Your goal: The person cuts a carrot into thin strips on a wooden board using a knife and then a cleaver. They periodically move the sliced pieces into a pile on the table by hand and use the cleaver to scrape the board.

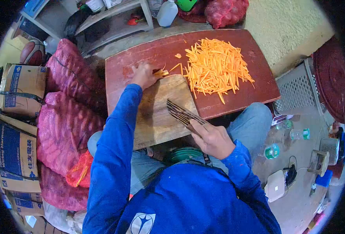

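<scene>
My left hand [143, 75] is at the far left corner of a wooden cutting board [153, 117], its fingers curled at a small bunch of carrot pieces [162, 73]. In my right hand [212, 138] is a knife [182, 113], held over the board's right side. Its blade shows as several dark and light stripes and points up and left. A large heap of orange carrot strips [215, 66] lies on the red-brown table [254, 50], right of the board. A few loose strips lie between the board and the heap.
Pink mesh sacks [61, 128] and cardboard boxes [18, 148] stand on the left. A shelf [118, 17], a jug [167, 13] and another mesh sack [227, 11] are behind the table. A grey plastic crate [297, 91] and bottles [272, 151] are on the right.
</scene>
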{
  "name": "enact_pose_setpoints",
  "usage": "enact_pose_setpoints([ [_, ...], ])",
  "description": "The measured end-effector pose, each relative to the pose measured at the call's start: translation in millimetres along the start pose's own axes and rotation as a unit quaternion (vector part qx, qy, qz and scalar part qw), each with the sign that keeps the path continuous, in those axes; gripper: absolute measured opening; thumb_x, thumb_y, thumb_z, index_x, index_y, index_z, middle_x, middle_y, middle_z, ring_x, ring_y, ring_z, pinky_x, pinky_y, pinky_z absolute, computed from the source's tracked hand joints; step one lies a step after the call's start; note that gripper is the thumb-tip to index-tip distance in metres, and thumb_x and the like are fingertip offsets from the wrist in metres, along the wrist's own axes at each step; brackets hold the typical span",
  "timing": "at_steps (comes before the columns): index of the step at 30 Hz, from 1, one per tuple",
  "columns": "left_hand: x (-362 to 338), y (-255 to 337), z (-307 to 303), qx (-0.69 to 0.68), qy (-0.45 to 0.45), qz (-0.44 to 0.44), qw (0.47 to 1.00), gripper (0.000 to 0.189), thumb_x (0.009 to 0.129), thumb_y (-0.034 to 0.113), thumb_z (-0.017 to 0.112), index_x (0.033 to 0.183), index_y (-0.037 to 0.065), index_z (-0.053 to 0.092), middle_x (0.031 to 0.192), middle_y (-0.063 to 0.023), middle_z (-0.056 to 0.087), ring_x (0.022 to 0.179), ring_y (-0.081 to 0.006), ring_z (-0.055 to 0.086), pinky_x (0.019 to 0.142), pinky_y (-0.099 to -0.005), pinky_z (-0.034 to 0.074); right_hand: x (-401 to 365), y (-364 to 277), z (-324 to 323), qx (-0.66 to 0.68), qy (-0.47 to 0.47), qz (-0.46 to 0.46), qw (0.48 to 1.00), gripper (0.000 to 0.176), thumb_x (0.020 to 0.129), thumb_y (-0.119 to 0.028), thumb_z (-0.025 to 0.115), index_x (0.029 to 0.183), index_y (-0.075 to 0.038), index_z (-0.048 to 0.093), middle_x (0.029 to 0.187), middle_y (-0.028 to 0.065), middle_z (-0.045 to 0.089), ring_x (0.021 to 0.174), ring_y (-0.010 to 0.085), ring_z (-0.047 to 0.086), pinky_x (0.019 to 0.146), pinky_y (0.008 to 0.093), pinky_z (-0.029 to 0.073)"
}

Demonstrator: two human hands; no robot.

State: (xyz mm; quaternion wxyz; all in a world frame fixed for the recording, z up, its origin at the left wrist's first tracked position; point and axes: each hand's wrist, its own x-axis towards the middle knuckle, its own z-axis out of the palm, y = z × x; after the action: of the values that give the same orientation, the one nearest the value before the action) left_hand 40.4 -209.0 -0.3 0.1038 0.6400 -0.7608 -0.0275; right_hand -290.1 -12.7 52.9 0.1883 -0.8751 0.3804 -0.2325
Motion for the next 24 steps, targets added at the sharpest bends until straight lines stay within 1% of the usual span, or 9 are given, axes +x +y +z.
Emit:
enact_pose_setpoints([
  [7, 13.6, 6.7, 10.2, -0.050, -0.057, 0.035, 0.997, 0.021, 0.088, 0.027, 0.075, 0.103, 0.014, 0.081, 0.114, -0.0150, 0.072, 0.119, -0.0389, 0.063, 0.098, -0.0635, 0.042, 2.5, -4.2, 1.6, -0.004, 0.029, -0.031, 0.999, 0.045, 0.096, -0.025, 0.071, 0.135, -0.008, 0.060, 0.105, 0.0213, 0.073, 0.084, 0.0405, 0.074, 0.067, 0.0502, 0.060],
  [9, 13.9, 6.9, 17.6, -0.017, -0.027, 0.063, 0.997, 0.015, 0.088, 0.018, 0.071, 0.096, 0.007, 0.078, 0.112, -0.0185, 0.072, 0.116, -0.0386, 0.065, 0.098, -0.0597, 0.045, 1.6, -8.7, -2.6, -0.023, -0.050, 0.023, 0.998, 0.051, 0.092, -0.023, 0.076, 0.138, -0.005, 0.062, 0.106, 0.0214, 0.074, 0.088, 0.0391, 0.074, 0.068, 0.0471, 0.059],
  [10, 14.8, 5.5, 21.9, -0.017, -0.026, 0.064, 0.997, 0.015, 0.088, 0.018, 0.071, 0.096, 0.007, 0.078, 0.112, -0.0185, 0.072, 0.116, -0.0386, 0.065, 0.098, -0.0597, 0.045, 0.5, -8.4, -1.8, -0.024, -0.050, 0.023, 0.998, 0.051, 0.092, -0.023, 0.076, 0.138, -0.005, 0.062, 0.106, 0.0214, 0.074, 0.088, 0.0391, 0.074, 0.068, 0.0471, 0.059],
  [12, 15.8, 1.7, 25.8, 0.065, 0.026, 0.144, 0.987, 0.013, 0.086, 0.011, 0.067, 0.091, 0.002, 0.075, 0.113, -0.0218, 0.071, 0.117, -0.0368, 0.066, 0.097, -0.0550, 0.047, -0.2, -6.6, 1.2, -0.022, -0.041, 0.017, 0.999, 0.050, 0.093, -0.025, 0.075, 0.138, -0.006, 0.063, 0.103, 0.0206, 0.074, 0.085, 0.0390, 0.074, 0.065, 0.0480, 0.058],
  [16, 15.1, -9.1, 22.5, 0.035, 0.098, 0.175, 0.979, 0.013, 0.085, 0.008, 0.064, 0.085, -0.002, 0.072, 0.101, -0.0264, 0.072, 0.106, -0.0408, 0.069, 0.091, -0.0523, 0.052, 1.2, -7.7, -1.1, -0.015, -0.026, 0.010, 0.999, 0.051, 0.093, -0.024, 0.075, 0.139, -0.006, 0.062, 0.105, 0.0214, 0.074, 0.087, 0.0398, 0.074, 0.067, 0.0483, 0.059],
  [18, 11.9, -15.7, 20.7, -0.080, 0.086, 0.063, 0.991, 0.013, 0.085, 0.006, 0.061, 0.084, -0.002, 0.070, 0.090, -0.0276, 0.072, 0.091, -0.0461, 0.070, 0.082, -0.0540, 0.054, 1.2, -6.9, -1.5, 0.015, -0.007, 0.007, 1.000, 0.044, 0.097, -0.025, 0.071, 0.136, -0.006, 0.060, 0.099, 0.0213, 0.074, 0.083, 0.0419, 0.073, 0.068, 0.0516, 0.060],
  [21, -23.1, -3.5, -9.5, -0.159, 0.125, 0.030, 0.979, 0.013, 0.085, 0.005, 0.060, 0.086, -0.002, 0.071, 0.085, -0.0284, 0.070, 0.083, -0.0497, 0.069, 0.075, -0.0556, 0.054, 1.0, -3.8, -1.2, 0.070, 0.031, 0.008, 0.997, 0.045, 0.097, -0.023, 0.072, 0.136, -0.005, 0.061, 0.104, 0.0232, 0.075, 0.088, 0.0440, 0.073, 0.073, 0.0519, 0.060],
  [22, -38.3, 0.9, -14.7, -0.157, 0.123, 0.027, 0.979, 0.013, 0.085, 0.005, 0.060, 0.086, -0.002, 0.071, 0.085, -0.0284, 0.070, 0.083, -0.0497, 0.069, 0.075, -0.0556, 0.054, 1.0, -3.1, -1.9, 0.073, 0.030, 0.008, 0.997, 0.045, 0.097, -0.023, 0.072, 0.136, -0.005, 0.061, 0.104, 0.0232, 0.075, 0.088, 0.0440, 0.073, 0.073, 0.0519, 0.060],
  [24, -73.7, 15.5, -21.1, -0.247, 0.126, -0.069, 0.958, 0.015, 0.088, 0.009, 0.063, 0.092, 0.001, 0.075, 0.087, -0.0264, 0.072, 0.080, -0.0432, 0.071, 0.072, -0.0527, 0.053, 2.6, -4.1, -6.3, 0.159, -0.003, 0.070, 0.985, 0.040, 0.097, -0.018, 0.071, 0.133, -0.002, 0.063, 0.104, 0.0257, 0.074, 0.093, 0.0454, 0.073, 0.077, 0.0496, 0.060],
])
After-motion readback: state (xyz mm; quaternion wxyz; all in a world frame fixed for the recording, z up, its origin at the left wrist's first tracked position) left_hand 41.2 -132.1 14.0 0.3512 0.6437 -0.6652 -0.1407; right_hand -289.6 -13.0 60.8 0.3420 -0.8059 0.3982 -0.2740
